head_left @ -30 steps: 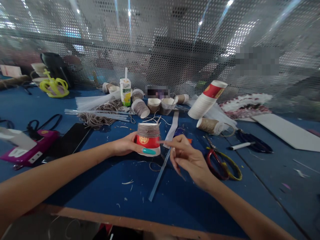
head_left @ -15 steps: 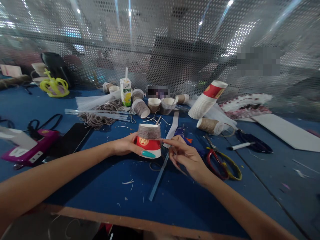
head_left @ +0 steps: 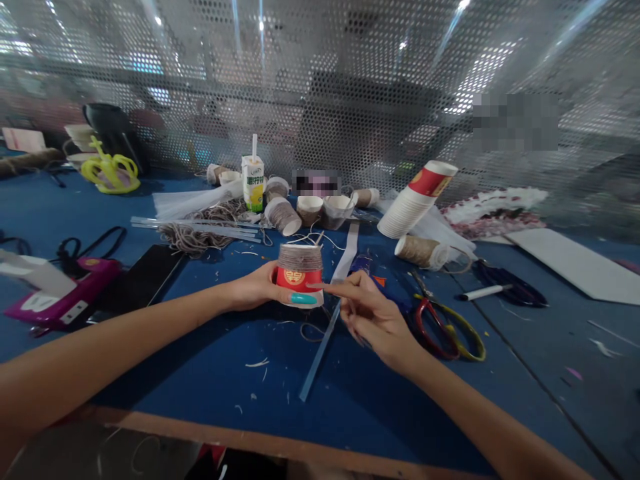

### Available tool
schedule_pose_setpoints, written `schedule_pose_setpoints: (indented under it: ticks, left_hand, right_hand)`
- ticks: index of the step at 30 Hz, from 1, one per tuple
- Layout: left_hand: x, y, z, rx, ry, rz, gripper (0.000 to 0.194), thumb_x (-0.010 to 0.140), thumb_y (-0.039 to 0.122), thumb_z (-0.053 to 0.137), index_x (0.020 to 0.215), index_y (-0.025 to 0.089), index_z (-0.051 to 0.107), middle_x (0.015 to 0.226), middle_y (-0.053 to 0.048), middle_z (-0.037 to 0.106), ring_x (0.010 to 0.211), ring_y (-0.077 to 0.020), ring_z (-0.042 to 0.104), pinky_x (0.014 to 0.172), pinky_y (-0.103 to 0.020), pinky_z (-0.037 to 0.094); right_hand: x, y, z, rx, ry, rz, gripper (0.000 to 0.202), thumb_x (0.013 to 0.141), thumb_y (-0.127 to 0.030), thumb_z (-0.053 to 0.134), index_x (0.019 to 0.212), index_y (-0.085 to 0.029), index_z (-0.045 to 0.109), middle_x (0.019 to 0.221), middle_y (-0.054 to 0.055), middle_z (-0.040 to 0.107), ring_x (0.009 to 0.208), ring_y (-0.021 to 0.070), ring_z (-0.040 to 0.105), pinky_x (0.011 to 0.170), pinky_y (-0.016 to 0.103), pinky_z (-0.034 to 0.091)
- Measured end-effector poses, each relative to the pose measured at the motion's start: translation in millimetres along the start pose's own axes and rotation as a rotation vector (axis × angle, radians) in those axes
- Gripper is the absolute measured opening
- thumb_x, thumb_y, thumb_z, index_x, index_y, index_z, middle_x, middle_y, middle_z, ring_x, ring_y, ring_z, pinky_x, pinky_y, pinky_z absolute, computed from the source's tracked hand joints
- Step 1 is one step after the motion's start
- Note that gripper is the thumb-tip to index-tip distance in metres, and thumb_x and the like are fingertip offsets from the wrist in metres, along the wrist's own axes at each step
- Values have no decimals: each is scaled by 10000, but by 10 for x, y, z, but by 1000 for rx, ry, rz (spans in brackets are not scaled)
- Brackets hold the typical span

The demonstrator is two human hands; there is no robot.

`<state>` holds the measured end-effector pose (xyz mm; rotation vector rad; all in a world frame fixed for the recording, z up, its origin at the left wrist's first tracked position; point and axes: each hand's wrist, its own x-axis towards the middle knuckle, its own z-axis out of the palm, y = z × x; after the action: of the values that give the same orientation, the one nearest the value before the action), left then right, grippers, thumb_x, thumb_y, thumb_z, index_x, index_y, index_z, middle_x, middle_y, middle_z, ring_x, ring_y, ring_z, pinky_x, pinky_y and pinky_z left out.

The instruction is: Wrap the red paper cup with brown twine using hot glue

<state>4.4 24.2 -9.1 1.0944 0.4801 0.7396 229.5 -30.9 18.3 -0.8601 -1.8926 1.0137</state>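
Observation:
My left hand [head_left: 257,287] is closed around a paper cup [head_left: 300,279], its thumb with a long teal nail lying across the lower part. The cup is held upside down, narrow end up. Grey-brown cord [head_left: 300,257] is wound round that narrow end, with a red band and gold print below. From the right, my right hand [head_left: 373,313] stretches its index finger to the red band, seemingly touching it. Its other fingers are partly curled, and nothing shows between them. Under the right hand, a clear glue stick [head_left: 320,353] lies on the blue table.
Scissors [head_left: 447,330] with red and yellow handles lie right of my right hand. Behind the cup stand cord-wrapped cups [head_left: 283,217], a drink carton [head_left: 253,183] and a leaning paper cup stack [head_left: 415,200]. Tangled cord [head_left: 195,237] and a purple power strip [head_left: 65,293] are at left.
The cup has tilted and risen slightly, so its top opening shows less. My right index finger has moved from the cord's lower edge down onto the red band.

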Motion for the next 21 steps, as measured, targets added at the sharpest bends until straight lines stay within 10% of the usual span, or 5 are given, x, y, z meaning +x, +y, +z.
schedule_pose_setpoints:
  ticks: [11,21]
  left_hand:
    - [-33,45,40,104,-17,-31,522,553,159,850,1038,145,658,953,-62,732,864,-175,675,883,-344,498]
    - [-36,38,0,-6,-45,-47,604,529,170,862,1091,134,642,1017,-94,734,916,-201,689,926,-369,487]
  right_hand:
    - [19,25,-13,-193,-86,-26,643,831,-16,406,1273,-457,558,889,15,384,696,130,430,571,272,468]
    - [36,77,-43,60,75,52,577,713,-27,459,1122,-363,690,828,-20,385,483,41,413,334,172,328]
